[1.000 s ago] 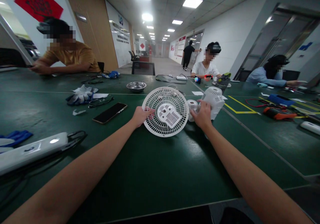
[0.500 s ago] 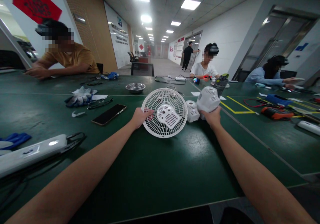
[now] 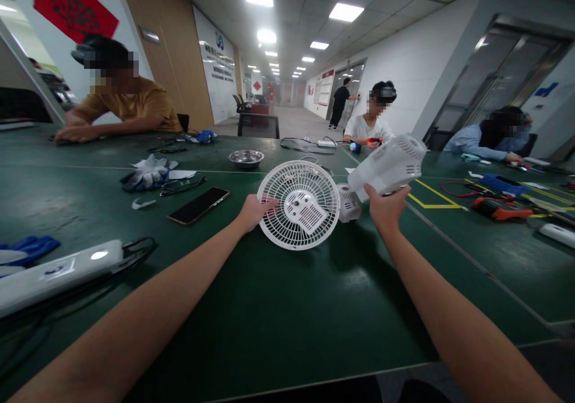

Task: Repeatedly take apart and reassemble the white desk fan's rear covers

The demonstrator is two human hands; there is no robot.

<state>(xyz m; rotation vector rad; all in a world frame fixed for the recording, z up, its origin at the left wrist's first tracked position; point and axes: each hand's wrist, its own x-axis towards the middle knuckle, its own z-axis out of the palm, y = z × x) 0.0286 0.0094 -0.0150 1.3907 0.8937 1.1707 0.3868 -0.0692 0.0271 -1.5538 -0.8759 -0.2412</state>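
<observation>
My left hand (image 3: 251, 212) grips the left rim of a round white fan grille (image 3: 307, 212), its thumb over the bars. The grille stands upright with a slotted plate at its centre. In my right hand (image 3: 387, 206) is a white plastic fan housing (image 3: 387, 167), tilted up to the right, vent slots at its upper end. Between the two, a smaller white vented part (image 3: 349, 204) sits partly behind the grille. I cannot tell if it is joined to either piece.
On the green table (image 3: 269, 319) lie a phone (image 3: 199, 206), gloves (image 3: 146, 173), a metal bowl (image 3: 246, 158), a white power strip (image 3: 63, 274) and an orange-black meter (image 3: 502, 209). Co-workers sit across the table at left (image 3: 130, 109), centre right (image 3: 366, 127) and right (image 3: 476, 132).
My right hand has lifted and tipped the white housing up to the right, covering the green-topped object behind it. The grille stays in my left hand, nearly still.
</observation>
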